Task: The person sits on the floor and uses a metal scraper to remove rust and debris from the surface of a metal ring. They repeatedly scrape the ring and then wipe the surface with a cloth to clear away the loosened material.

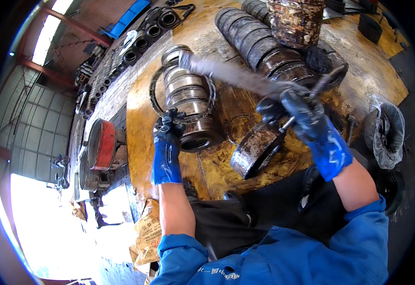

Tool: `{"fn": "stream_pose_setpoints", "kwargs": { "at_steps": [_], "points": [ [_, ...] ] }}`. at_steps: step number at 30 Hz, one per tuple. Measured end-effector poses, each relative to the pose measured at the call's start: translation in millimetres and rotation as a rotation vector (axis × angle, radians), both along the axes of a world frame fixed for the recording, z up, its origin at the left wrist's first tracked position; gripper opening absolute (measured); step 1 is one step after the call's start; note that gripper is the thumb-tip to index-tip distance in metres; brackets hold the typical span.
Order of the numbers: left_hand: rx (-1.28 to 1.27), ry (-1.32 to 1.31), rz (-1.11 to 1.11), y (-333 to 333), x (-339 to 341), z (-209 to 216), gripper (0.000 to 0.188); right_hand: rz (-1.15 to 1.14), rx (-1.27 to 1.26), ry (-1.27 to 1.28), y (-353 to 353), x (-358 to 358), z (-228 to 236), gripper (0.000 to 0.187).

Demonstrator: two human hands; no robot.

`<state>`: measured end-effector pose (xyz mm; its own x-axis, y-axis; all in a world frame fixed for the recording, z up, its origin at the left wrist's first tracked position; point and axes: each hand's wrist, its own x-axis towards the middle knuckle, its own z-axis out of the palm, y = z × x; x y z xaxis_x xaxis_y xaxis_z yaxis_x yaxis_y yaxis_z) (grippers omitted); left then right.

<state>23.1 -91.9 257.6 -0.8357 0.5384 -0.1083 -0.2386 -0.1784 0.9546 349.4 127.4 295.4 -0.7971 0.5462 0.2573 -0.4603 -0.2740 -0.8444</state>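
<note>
My left hand (pixel 169 124), in a blue and black glove, has its fingers curled at the lower end of a dark braided-looking hoop (pixel 154 92). The hoop passes around a row of shiny metal rings (pixel 185 85) lying end to end. My right hand (pixel 302 114), gloved alike, is closed on a long grey tool (pixel 236 76), smeared by motion. Its pale far end reaches over the row of rings; its exact kind cannot be made out. Below the right hand, a greasy metal ring (pixel 255 154) rests on the oily yellow board (pixel 212 175).
A longer row of dark rings (pixel 259 45) lies beyond, beside a grease-caked bucket (pixel 296 21). At right sits a plastic-wrapped ring (pixel 387 130). A red-banded drum part (pixel 104 144) and a paper sack (pixel 148 232) are at left. More rings (pixel 141 43) line the far left.
</note>
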Motion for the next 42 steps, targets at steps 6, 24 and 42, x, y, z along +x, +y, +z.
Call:
{"fn": "stream_pose_setpoints", "kwargs": {
  "at_steps": [6, 24, 42],
  "points": [
    [0.593, -0.498, -0.168, 9, 38, 5, 0.029, 0.138, -0.315, 0.062, 11, -6, -7, 0.04],
    [0.833, -0.436, -0.448, 54, 88, 4, 0.036, 0.422, -0.474, 0.012, -22, -73, -62, 0.042],
    [0.742, -0.364, -0.502, 24, 72, -19, 0.042, 0.428, -0.412, -0.116, -41, -76, -92, 0.035]
  ]
}}
